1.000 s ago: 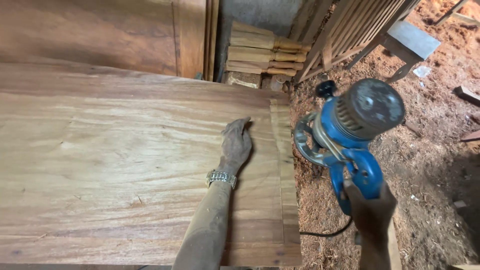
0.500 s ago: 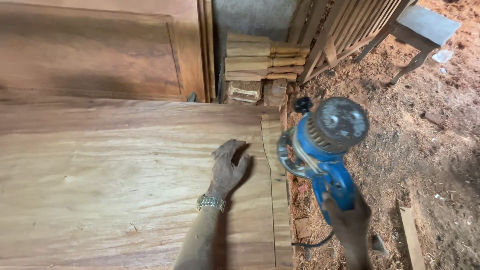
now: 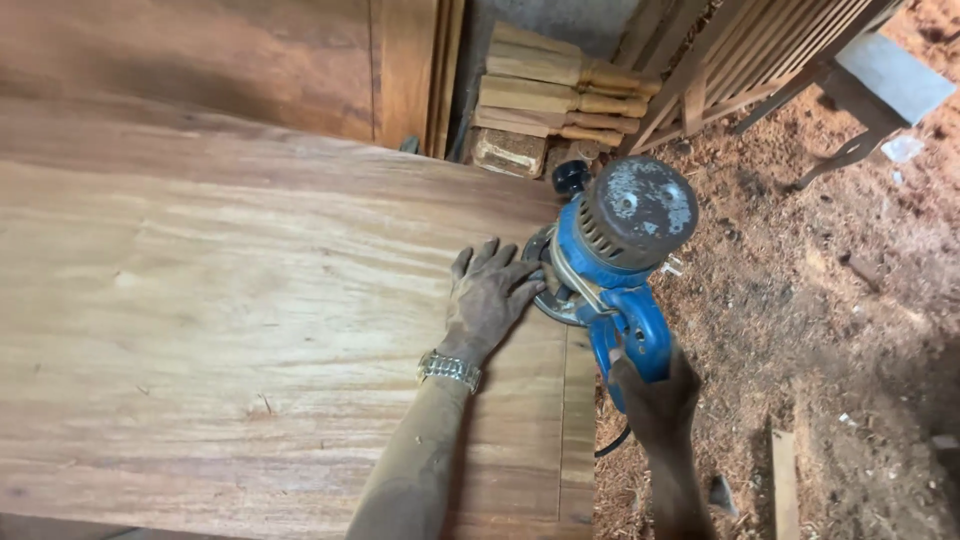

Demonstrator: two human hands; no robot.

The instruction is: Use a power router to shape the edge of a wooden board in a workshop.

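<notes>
A wide wooden board (image 3: 230, 330) lies flat and fills the left of the head view. My left hand (image 3: 488, 295) rests on it near its right edge, palm down, fingers spread, with a metal watch (image 3: 449, 368) on the wrist. Its fingertips touch the base of a blue power router (image 3: 615, 265) with a grey round motor cap. My right hand (image 3: 650, 395) grips the router's blue rear handle. The router sits at the board's right edge, its base partly hidden by my left fingers. A black cord (image 3: 612, 445) hangs below it.
Stacked turned wooden legs (image 3: 560, 95) lie beyond the board's far end. Wooden panels (image 3: 400, 70) lean at the back and a slatted frame (image 3: 730, 70) stands at the upper right. A small stool (image 3: 880, 90) stands on the sawdust-covered earth floor (image 3: 830, 330).
The router has come left and down onto the board's right edge. My left hand has slid right until its fingers touch the router's base. The view has shifted closer.
</notes>
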